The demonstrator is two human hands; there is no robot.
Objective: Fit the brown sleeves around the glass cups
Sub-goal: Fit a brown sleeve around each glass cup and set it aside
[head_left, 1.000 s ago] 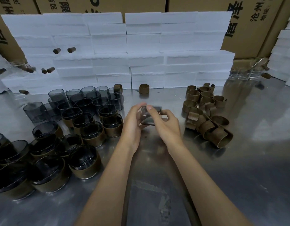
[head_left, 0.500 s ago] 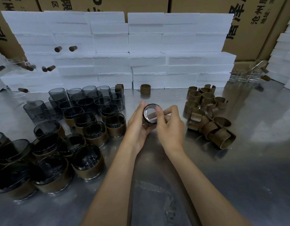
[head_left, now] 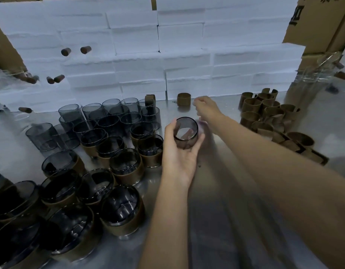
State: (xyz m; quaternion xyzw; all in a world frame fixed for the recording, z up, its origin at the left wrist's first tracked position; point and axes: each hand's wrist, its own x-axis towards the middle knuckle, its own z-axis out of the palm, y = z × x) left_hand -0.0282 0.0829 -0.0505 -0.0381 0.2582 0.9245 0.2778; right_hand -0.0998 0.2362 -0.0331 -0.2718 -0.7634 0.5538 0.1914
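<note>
Head view: the left hand [head_left: 180,154] holds a smoky glass cup [head_left: 185,133] above the steel table [head_left: 235,210], fingers curled round its lower wall, mouth tilted toward the camera. The right hand [head_left: 206,108] is stretched out just beside a lone brown sleeve [head_left: 183,99] standing near the white foam blocks [head_left: 167,45]; its fingers look loosely curled and hold nothing. More sleeves [head_left: 268,113] are heaped to the right. Cups [head_left: 109,121] crowd the left, the nearer ones already sleeved.
</note>
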